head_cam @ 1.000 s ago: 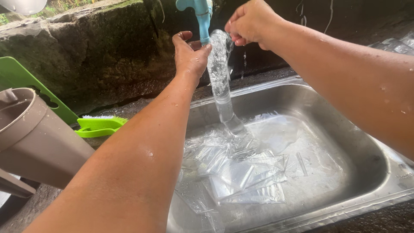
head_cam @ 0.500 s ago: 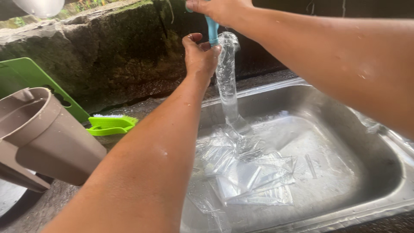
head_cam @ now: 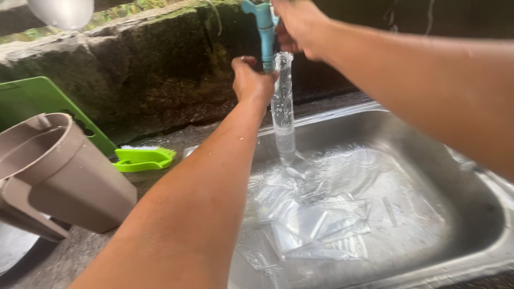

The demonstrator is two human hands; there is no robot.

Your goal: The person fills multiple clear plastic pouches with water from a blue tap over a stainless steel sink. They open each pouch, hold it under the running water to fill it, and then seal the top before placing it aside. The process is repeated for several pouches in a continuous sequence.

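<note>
A long clear plastic bag (head_cam: pixel 282 112) hangs from the spout of a blue tap (head_cam: pixel 263 29) and is filled with water. My left hand (head_cam: pixel 251 83) pinches the bag's mouth against the spout. My right hand (head_cam: pixel 299 24) is closed on the tap's handle at the top. The bag's lower end runs down into the steel sink (head_cam: pixel 476 214), where several flat clear plastic bags (head_cam: pixel 316 225) lie wet on the bottom.
A brown plastic jug (head_cam: pixel 59 176) lies tilted on the counter at left. Behind it are a green cutting board (head_cam: pixel 37 99) and a lime-green scrub brush (head_cam: pixel 142 158). A mossy stone wall (head_cam: pixel 155 69) stands right behind the sink.
My right hand moved left and up from beside the bag onto the tap's handle. The view shifted slightly right. My left hand kept its hold at the spout.
</note>
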